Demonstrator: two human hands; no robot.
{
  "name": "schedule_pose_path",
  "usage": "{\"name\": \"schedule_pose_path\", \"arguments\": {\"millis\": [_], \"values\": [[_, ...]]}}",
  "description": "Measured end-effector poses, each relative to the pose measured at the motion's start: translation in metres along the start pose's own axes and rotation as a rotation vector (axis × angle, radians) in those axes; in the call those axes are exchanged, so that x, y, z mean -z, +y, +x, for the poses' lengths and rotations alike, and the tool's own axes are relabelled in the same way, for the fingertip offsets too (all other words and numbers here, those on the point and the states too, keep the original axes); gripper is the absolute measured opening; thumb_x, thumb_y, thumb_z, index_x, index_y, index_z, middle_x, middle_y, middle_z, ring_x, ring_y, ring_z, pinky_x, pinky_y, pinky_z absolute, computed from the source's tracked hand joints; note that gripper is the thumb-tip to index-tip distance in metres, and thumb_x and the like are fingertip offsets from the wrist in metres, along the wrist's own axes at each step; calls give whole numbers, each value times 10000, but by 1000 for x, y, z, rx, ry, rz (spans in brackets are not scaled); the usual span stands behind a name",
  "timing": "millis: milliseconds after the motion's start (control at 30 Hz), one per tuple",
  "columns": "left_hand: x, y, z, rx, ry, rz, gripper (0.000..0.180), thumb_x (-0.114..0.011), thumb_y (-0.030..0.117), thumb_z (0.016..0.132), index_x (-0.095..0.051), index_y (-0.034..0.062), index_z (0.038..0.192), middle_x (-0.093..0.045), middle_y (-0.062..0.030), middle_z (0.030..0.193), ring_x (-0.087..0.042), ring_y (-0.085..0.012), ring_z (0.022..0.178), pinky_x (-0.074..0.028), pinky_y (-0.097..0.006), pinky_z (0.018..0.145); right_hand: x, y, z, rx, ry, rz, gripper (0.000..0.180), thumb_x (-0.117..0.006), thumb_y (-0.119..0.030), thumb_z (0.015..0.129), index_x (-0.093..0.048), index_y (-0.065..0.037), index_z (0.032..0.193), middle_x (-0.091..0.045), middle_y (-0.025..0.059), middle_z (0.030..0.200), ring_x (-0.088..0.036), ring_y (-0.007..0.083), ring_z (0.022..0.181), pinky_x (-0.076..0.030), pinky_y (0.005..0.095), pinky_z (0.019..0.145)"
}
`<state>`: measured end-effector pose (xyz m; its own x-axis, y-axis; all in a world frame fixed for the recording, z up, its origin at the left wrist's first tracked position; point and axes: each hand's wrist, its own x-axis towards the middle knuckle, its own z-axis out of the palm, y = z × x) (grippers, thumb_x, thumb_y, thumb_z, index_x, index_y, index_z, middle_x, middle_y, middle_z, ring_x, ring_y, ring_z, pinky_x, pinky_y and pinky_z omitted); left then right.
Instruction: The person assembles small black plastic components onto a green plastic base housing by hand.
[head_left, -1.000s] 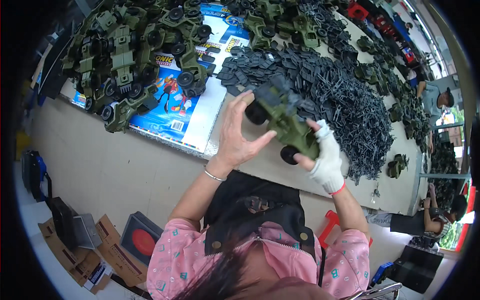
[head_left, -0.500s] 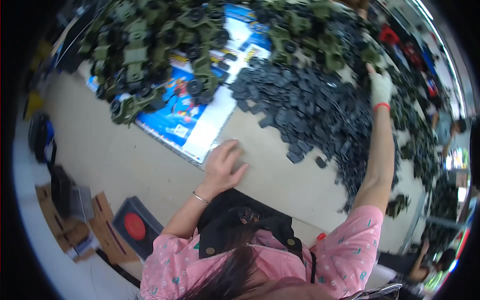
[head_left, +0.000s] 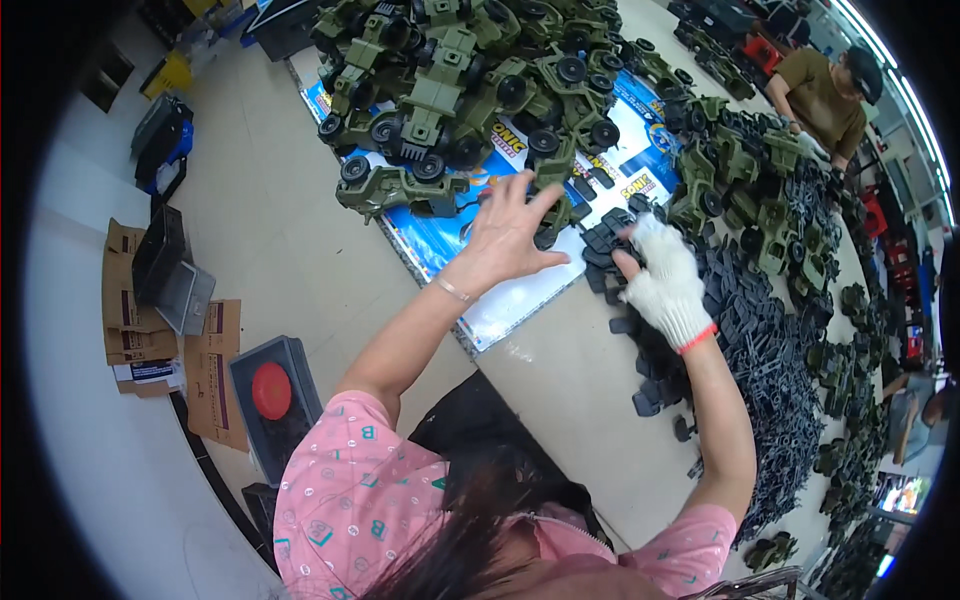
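My bare left hand (head_left: 508,235) is open with its fingers spread, over the blue and white printed sheet (head_left: 505,308). Its fingertips come close to an olive-green toy vehicle (head_left: 548,172) with black wheels; I cannot tell whether they touch. My right hand (head_left: 668,282) wears a white glove with bare fingertips and a red cuff edge. It hovers at the left edge of a pile of small dark grey plastic pieces (head_left: 740,300), thumb and index finger apart, with nothing visible between them. Near those fingertips lie several flat dark pieces (head_left: 606,237).
Many green toy vehicles (head_left: 435,90) are heaped on the sheet at the far side. More green vehicle bodies (head_left: 770,160) lie to the right on the table (head_left: 570,400). A grey bin with a red disc (head_left: 271,390) and cardboard (head_left: 215,370) are at left. Another person (head_left: 825,95) works at the far right.
My right hand has come from the far right to the near-left edge of the dark pieces. My left hand has moved forward over the sheet toward the vehicles. The whole view has shifted.
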<state>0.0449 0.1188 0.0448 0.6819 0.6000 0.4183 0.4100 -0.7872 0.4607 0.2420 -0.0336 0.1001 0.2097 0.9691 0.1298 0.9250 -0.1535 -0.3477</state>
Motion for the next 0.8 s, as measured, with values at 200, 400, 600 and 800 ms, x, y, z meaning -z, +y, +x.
{"name": "schedule_pose_path", "arguments": {"millis": [200, 400, 600, 800], "values": [[7, -21, -14, -18, 167, -183, 757, -871, 210, 676, -570, 70, 1357, -539, -201, 1407, -578, -389, 1268, -508, -429, 1061, 8, -3, -22, -121, 262, 334, 215, -714, -172, 911, -708, -46, 1086, -685, 197, 1010, -655, 373, 955, -516, 423, 860], [70, -36, -66, -71, -212, -769, 783, -874, 306, 661, -593, -11, 1319, -579, -148, 1350, -576, -304, 1259, -425, -399, 1109, 21, 31, -114, -243, 75, -105, 158, -696, -171, 910, -732, -90, 1041, -682, 138, 1028, -636, 378, 1024, -520, 450, 879], [44, -18, -114, 87, -843, -1381, 844, -862, 399, 680, -470, 47, 1339, -540, -174, 1391, -505, -282, 1341, -363, -424, 1158, -8, 6, -74, 141, -28, -303, 238, -702, -183, 797, -744, -101, 1016, -679, 130, 1039, -660, 365, 974, -518, 500, 827], [5, -13, -105, -7, -773, -1222, 765, -770, 305, 772, -534, -10, 1428, -496, -152, 1455, -461, -262, 1394, -353, -397, 1173, -26, -1, -44, -52, -397, -401, 263, -654, -184, 846, -756, -129, 1082, -686, 131, 1243, -644, 344, 1160, -500, 472, 989]]}}
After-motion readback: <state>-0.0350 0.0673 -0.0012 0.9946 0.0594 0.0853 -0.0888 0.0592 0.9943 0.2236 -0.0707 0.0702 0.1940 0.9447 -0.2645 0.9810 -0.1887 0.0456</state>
